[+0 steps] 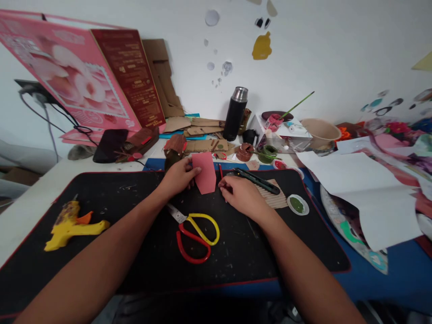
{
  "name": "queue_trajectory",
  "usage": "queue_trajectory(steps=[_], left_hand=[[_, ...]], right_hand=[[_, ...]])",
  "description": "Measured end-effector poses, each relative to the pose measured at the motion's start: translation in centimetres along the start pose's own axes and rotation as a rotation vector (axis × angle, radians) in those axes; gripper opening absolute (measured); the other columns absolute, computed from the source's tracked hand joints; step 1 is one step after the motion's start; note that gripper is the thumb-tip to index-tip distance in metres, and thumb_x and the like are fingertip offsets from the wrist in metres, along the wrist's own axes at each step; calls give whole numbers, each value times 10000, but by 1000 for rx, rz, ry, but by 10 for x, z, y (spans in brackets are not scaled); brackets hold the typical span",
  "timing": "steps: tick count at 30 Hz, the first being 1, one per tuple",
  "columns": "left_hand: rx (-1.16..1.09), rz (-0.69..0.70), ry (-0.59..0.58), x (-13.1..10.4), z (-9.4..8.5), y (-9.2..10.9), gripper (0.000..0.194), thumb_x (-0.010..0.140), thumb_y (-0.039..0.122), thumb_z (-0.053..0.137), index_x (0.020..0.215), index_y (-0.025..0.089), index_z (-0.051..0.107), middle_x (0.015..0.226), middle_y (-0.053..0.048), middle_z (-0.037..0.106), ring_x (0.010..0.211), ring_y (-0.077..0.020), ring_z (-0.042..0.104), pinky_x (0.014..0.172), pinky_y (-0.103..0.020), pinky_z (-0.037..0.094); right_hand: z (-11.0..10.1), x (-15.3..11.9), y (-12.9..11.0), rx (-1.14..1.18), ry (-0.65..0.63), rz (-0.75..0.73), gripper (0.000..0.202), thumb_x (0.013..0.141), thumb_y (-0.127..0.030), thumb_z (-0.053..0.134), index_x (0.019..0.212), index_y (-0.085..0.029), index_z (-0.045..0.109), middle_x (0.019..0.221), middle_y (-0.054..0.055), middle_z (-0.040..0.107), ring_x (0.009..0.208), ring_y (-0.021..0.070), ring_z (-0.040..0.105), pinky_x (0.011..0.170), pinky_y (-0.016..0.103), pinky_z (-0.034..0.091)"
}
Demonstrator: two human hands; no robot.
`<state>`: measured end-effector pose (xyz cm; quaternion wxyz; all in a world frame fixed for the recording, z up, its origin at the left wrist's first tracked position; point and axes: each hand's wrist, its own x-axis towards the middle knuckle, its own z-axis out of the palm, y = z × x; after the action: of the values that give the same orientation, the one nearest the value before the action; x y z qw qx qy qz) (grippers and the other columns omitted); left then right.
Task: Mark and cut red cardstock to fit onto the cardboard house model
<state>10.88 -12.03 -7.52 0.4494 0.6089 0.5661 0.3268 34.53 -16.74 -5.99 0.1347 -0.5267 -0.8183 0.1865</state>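
A pink piece of card [204,174] with cut lower corners is pinched between the thumb and fingers of my left hand [178,176], above the black mat. Just right of the card, my right hand [238,192] is closed, its fingertips curled together. A thin red stick [221,171] shows right at those fingertips; whether they grip it I cannot tell. Beyond my right hand lies a dark utility knife [258,181] over corrugated cardboard [275,198]. Scissors [192,234] with one yellow and one red handle rest on the mat between my forearms.
A yellow glue gun [69,227] lies left on the black mat [141,256]. Behind stand a black thermos [234,114], paint jars [245,152] and a pink box [74,76]. A lid of green paint [298,205] and white paper sheets [367,189] are at right.
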Motion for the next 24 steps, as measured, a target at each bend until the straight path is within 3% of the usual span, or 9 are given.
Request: queue_trajectory(steps=[6,15,24], left_hand=[[-2,5,-10,1,0,-1,312,939,273,705,1214,135,648,577,39,647,403,-158,570,404,-246,431],[-24,32,-11,0,0,-3,290,935,285,705,1192,163,652,567,47,634,401,-152,556,395,-238,415],[-18,49,-8,0,0,-5,343,938,329,712,1224,149,653,583,34,645,399,-152,559,397,-238,404]], right_hand=[[0,-1,-1,-57,-23,-13,144,1001,-257,749,1132,-199,766,1009,71,788,862,234,703,738,317,431],[0,1,-1,-15,5,-16,159,968,-116,691,1089,-178,775,990,78,805,857,226,713,755,315,442],[-1,1,0,164,45,46,164,945,-96,666,1034,-186,770,932,55,802,791,196,696,715,287,440]])
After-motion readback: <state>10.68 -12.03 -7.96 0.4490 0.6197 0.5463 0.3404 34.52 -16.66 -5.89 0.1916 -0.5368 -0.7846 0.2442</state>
